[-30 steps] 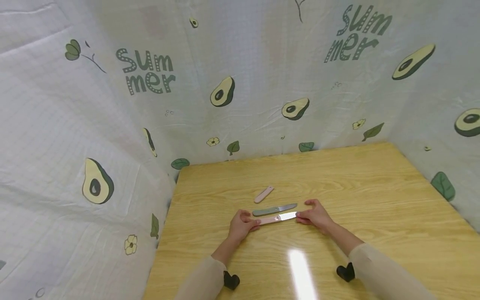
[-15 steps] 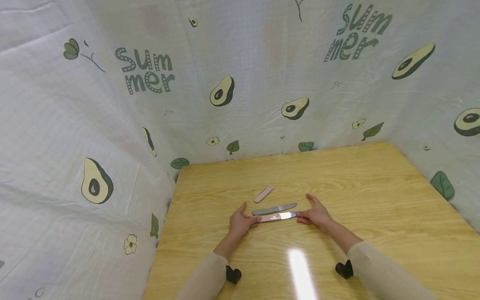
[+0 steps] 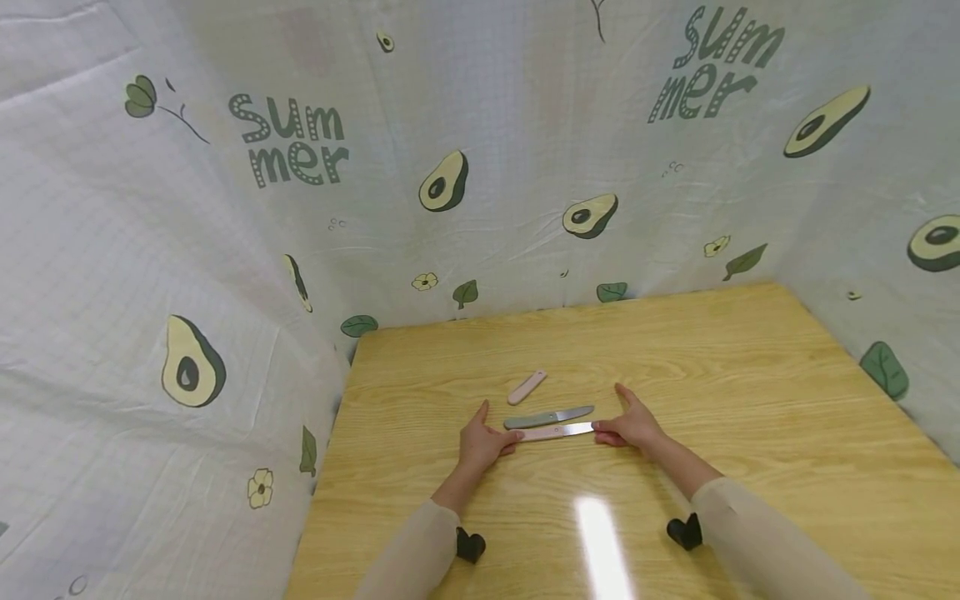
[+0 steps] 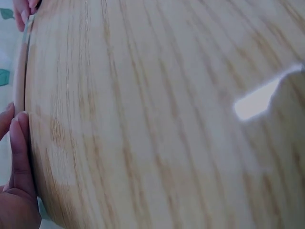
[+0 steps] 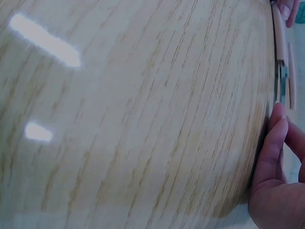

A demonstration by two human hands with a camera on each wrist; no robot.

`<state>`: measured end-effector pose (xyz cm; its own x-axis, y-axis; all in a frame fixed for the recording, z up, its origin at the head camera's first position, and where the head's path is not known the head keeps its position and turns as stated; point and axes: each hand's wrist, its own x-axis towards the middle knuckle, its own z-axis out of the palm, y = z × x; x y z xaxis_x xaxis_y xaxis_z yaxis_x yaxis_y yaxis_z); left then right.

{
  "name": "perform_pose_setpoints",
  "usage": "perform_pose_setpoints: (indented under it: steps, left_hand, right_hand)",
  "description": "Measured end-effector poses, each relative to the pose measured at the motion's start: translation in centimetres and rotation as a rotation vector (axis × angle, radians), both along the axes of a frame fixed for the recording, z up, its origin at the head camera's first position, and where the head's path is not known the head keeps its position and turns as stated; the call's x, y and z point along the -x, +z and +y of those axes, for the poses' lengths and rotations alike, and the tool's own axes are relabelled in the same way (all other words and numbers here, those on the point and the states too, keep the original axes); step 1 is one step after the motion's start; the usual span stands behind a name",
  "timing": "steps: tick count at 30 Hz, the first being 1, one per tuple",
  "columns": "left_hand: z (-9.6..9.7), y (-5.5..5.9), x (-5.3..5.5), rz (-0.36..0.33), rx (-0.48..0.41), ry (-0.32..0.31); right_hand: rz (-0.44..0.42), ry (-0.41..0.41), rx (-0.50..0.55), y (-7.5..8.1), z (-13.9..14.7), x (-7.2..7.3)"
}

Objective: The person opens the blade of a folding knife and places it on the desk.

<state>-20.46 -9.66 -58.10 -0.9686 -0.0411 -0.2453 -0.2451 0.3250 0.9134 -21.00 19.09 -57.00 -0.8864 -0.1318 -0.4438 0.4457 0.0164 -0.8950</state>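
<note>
A small folding knife with a pink handle (image 3: 542, 433) and a bright metal blade (image 3: 577, 429) lies unfolded, pointing right. My left hand (image 3: 480, 444) pinches the handle's butt end, index finger stretched forward. At the other end my right hand (image 3: 633, 425) pinches the blade's tip, its index finger also pointing away. Just behind lies a matching knife with a grey-green handle (image 3: 531, 421), unfolded and parallel to the pink one. In the left wrist view the pink handle (image 4: 20, 76) runs from my fingertips toward the right hand. The right wrist view shows the handle (image 5: 280, 36) beyond my right fingers.
A slim pink folded piece (image 3: 527, 387), with a small hole near one end, lies slanted behind the knives. The wooden table (image 3: 712, 375) meets a hanging avocado-print cloth (image 3: 517, 250) at its back and sides. A bright light reflection (image 3: 602, 542) shows on the near tabletop.
The pink knife has shifted slightly away from me, nearer the grey-green one, and its blade shines less. Both index fingers have stretched forward; each hand keeps its pinch.
</note>
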Motion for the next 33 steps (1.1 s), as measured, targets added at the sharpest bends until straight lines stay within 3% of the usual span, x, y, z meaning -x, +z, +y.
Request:
perform_pose_setpoints:
  steps: [13, 33]
  left_hand:
    - [0.01, -0.11, -0.1, 0.006, 0.023, -0.002]
    - [-0.05, -0.4, -0.24, 0.015, 0.013, 0.017]
  right_hand:
    - [0.024, -0.007, -0.075, 0.01, -0.21, -0.07]
    - [0.051, 0.006, -0.009, -0.27, 0.33, -0.36]
